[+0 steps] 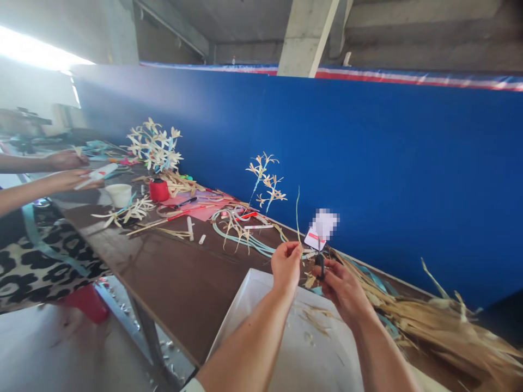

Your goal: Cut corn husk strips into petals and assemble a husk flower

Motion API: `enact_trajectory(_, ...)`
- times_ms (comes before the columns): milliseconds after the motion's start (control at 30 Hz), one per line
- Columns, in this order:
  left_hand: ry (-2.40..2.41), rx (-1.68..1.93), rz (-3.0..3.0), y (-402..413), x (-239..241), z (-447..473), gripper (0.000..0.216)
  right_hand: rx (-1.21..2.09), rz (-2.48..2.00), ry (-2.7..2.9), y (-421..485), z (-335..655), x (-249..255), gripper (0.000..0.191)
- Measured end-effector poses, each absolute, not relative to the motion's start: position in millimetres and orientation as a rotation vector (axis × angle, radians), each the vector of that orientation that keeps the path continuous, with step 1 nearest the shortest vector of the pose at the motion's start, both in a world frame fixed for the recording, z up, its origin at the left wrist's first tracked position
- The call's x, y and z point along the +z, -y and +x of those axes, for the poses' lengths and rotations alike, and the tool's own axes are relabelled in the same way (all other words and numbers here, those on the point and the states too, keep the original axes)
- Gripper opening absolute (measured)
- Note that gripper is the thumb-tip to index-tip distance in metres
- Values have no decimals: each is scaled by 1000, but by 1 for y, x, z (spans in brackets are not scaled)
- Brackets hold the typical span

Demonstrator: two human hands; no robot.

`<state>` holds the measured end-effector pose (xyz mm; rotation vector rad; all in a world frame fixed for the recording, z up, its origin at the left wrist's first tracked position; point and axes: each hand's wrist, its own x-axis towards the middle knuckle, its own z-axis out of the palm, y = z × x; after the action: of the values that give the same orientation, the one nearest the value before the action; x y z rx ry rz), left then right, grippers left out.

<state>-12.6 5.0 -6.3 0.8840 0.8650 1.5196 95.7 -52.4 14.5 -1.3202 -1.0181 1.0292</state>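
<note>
My left hand [286, 264] is closed, its thumb and fingers pinching a thin pale-green plant strip [298, 215] that stands upright above them. Close beside it, my right hand [341, 286] grips a pair of scissors with a black handle [320, 268], blades pointing up and away. The blades look apart from the strip; whether they are spread I cannot tell. Below both hands lies a shallow white tray [302, 354] with a few dry scraps [316, 321] in it. A white card [315, 239] is just behind the scissors.
Dry husks [433, 321] heap at the right. Handmade flowers [267, 179] stand near the blue partition [392, 163]. Light-blue tubing [241, 234], a red spool [158, 190] and a white cup [119, 195] occupy the brown table [163, 277]. At left, another person's hands [75, 177] hold a white tool.
</note>
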Motion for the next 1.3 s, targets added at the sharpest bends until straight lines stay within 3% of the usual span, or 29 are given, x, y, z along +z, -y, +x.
enact_trajectory(200, -765, 1446, 816, 0, -3, -13, 26, 978, -1329, 1069, 64, 89, 18, 58)
enact_trajectory(367, -793, 1400, 824, 2, 2, -14, 25, 1030, -1374, 1027, 67, 91, 24, 62)
enact_trajectory(633, -724, 1379, 869, 6, 5, -14, 26, 863, -1496, 1029, 80, 85, -1, 42)
enact_trajectory(867, -728, 1359, 909, 6, 3, -13, 22, 969, -1435, 1073, 85, 91, -8, 50)
enact_trajectory(1300, -782, 1281, 976, 8, 3, -12, 15, 945, -1382, 1115, 86, 96, -16, 49)
